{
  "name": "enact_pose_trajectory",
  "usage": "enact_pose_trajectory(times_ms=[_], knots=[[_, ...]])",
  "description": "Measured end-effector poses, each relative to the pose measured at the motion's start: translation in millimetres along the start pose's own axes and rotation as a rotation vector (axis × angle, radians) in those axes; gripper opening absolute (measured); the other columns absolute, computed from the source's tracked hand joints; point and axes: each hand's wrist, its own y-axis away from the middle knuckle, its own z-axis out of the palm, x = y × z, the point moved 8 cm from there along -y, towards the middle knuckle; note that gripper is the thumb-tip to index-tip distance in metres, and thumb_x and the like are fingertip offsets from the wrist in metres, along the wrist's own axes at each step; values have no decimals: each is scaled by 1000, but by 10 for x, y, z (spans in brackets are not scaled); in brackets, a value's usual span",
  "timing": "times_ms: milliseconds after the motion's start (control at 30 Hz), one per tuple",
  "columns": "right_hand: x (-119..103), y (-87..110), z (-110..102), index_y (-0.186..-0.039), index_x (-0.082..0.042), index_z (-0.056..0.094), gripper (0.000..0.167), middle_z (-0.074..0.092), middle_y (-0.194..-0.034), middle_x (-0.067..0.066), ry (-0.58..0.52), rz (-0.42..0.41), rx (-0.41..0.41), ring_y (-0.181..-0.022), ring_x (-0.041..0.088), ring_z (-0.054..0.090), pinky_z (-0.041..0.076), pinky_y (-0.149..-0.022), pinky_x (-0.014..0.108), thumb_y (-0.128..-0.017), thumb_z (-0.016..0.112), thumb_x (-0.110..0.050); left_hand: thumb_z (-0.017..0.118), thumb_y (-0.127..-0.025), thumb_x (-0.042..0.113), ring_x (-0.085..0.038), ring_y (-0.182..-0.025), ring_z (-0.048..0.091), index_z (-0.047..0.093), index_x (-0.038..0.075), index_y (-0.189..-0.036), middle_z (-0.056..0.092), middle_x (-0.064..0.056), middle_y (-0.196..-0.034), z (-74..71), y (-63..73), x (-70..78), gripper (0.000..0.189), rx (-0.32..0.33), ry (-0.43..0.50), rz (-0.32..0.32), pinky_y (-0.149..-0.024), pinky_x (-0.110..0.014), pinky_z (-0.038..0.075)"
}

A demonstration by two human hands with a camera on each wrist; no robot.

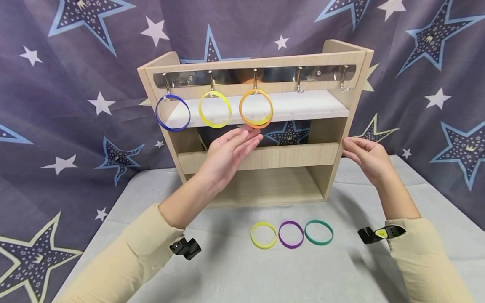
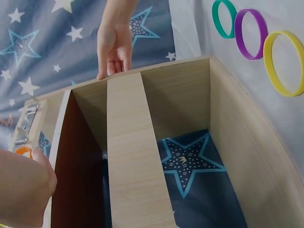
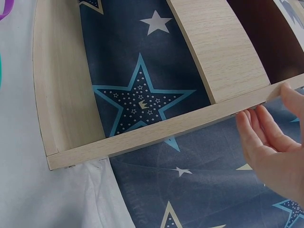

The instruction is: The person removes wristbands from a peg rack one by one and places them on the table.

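Observation:
My left hand reaches up in front of the wooden shelf unit, its fingers extended right at the bottom of the orange ring. That ring hangs from the middle hook of a metal hook strip. To its left hang a yellow ring and a blue ring, one per hook. My right hand touches the unit's right side panel. In the right wrist view, the thumb rests on the panel's front edge and the fingertips lie against its outer face.
On the grey cloth before the unit lie a second yellow ring, a purple ring and a green ring. Two bare hooks are on the strip's right. A star-patterned curtain hangs behind the unit.

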Motion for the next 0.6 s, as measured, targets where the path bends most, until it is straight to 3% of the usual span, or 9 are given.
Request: enact_pose_trajectory(times_ms=[133, 333, 600], knots=[[0, 1, 3, -90, -19, 71, 14, 73, -89, -12, 2, 8, 4, -85, -3, 68, 57, -80, 8, -93, 61, -9, 47, -99, 3, -18, -108, 65, 55, 3, -107, 59, -18, -127, -7, 13, 15, 11, 12, 18, 8, -102, -24, 53], [-1, 0, 3, -90, -18, 71, 14, 73, -89, -11, -5, 11, 5, -85, -2, 69, 57, -79, 9, -93, 61, -10, 54, -95, 0, -11, -92, 69, 59, 6, -97, 67, -6, -101, -6, 31, 31, 8, 32, 46, 15, -93, -21, 57], [-8, 3, 21, -90, -17, 71, 14, 73, -89, -11, -10, 0, 0, -85, -2, 69, 57, -79, 9, -93, 61, -9, 58, -91, -3, -8, -84, 68, 57, 8, -97, 68, 2, -87, 6, 40, 33, 12, 57, 18, 40, -100, -27, 54]])
